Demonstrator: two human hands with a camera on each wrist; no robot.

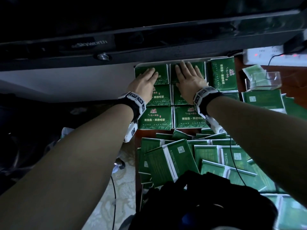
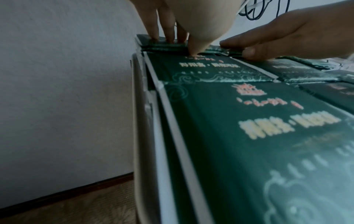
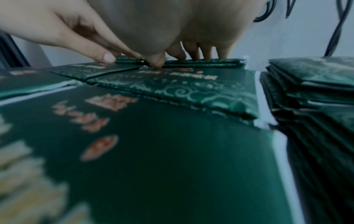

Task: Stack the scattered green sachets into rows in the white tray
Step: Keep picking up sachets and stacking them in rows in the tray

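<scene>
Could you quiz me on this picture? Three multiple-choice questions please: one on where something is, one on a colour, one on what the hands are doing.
1. Where is the loose heap of sachets?
A. Nearer the person than the white tray
B. On top of the television
C. Inside the clear box

2. What colour is the rim of the tray that holds the rows?
A. Red
B. White
C. Black

3. How do the left hand and right hand lie?
A. Both clenched in fists, lifted
B. Each pinching a cable
C. Flat, fingers straight, pressing the far stacks

Answers: 1 A, the heap lies below the neat rows in the head view. 2 B, a pale rim edges the stacks. 3 C, both palms lie flat on the sachets.
</scene>
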